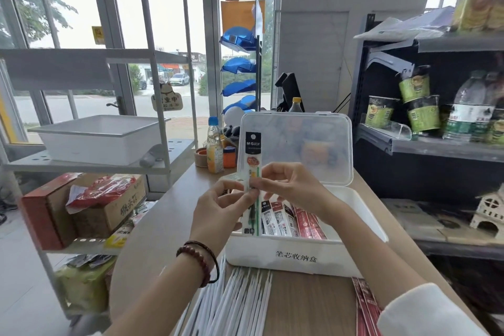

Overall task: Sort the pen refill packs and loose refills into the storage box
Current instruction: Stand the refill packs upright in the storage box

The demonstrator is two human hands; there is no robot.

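A white storage box point(297, 260) with a printed label stands open on the wooden table, its clear lid point(313, 147) tilted up behind. Inside lie several black-and-white refill packs point(276, 219) and red refill packs point(309, 222). My left hand point(218, 210) and my right hand point(293, 184) together hold a long clear refill pack point(253, 161) with a black top and green refill upright above the box's left end. Loose white refills point(231, 303) lie in a bundle on the table in front of the box. More red packs point(365, 305) lie at the front right, under my right sleeve.
Drink bottles point(214, 148) and small cups stand behind the box on the left. A metal rack with a white tub point(101, 139) and cardboard boxes point(90, 207) stands left of the table. A dark shelf with noodle cups point(414, 106) and water bottles is on the right.
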